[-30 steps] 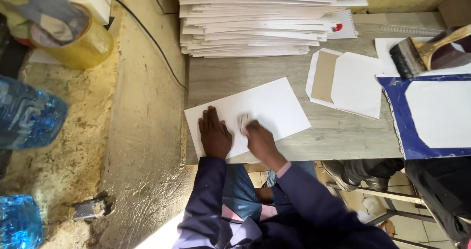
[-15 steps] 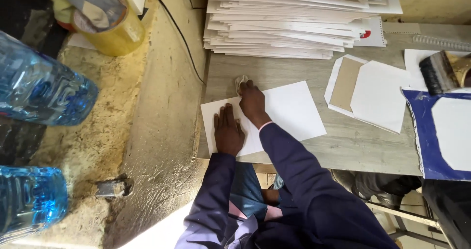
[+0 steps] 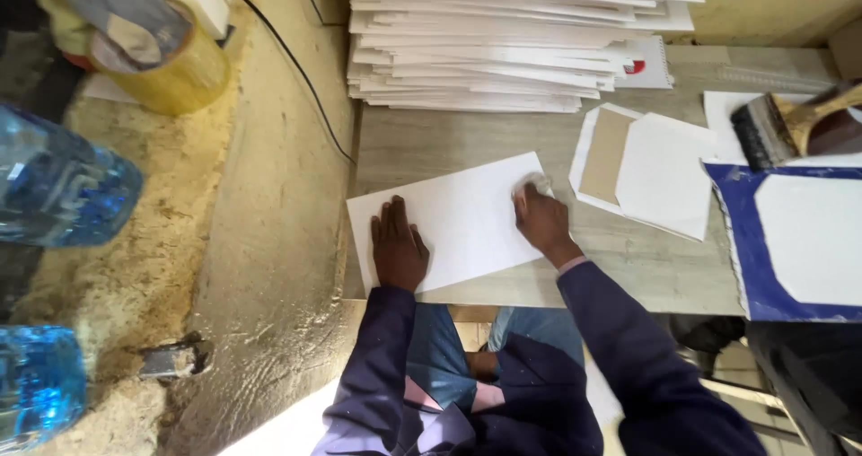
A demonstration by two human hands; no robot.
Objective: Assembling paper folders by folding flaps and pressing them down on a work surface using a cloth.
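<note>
My left hand (image 3: 398,248) lies flat and open on a white sheet (image 3: 458,218) at the near edge of the grey wooden surface (image 3: 646,267). My right hand (image 3: 541,221) is closed around a small pale wad (image 3: 532,185), pressing it on the sheet's far right corner. Just right lie cut white cards (image 3: 660,182) and a blue-bordered board (image 3: 790,241), with a brush (image 3: 781,124) beyond. Farther back sits a tall stack of white boards (image 3: 503,43). Left, a rough ledge (image 3: 269,196) carries blue water bottles (image 3: 54,196) and a yellow tub (image 3: 171,70).
</note>
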